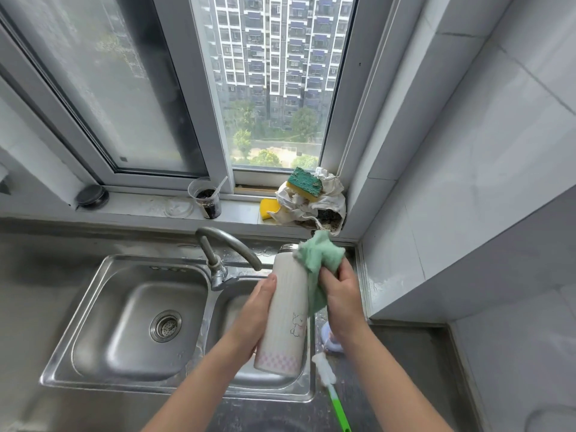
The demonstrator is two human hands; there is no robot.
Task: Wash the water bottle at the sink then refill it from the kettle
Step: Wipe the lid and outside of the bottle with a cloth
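Note:
A white water bottle [285,310] with a small cartoon print and a pink checked base is held tilted over the right basin of the steel sink [124,310], its metal mouth pointing away from me. My left hand [257,310] grips the bottle's left side. My right hand [339,299] presses a green cloth [319,257] against the bottle's upper right side. No kettle is in view.
The faucet [224,247] arches just left of the bottle's mouth. A bottle brush [330,385] with a green handle lies on the sink's right rim, near a pale lid [332,339]. Sponges [304,182], rags and a plastic cup [205,198] sit on the windowsill.

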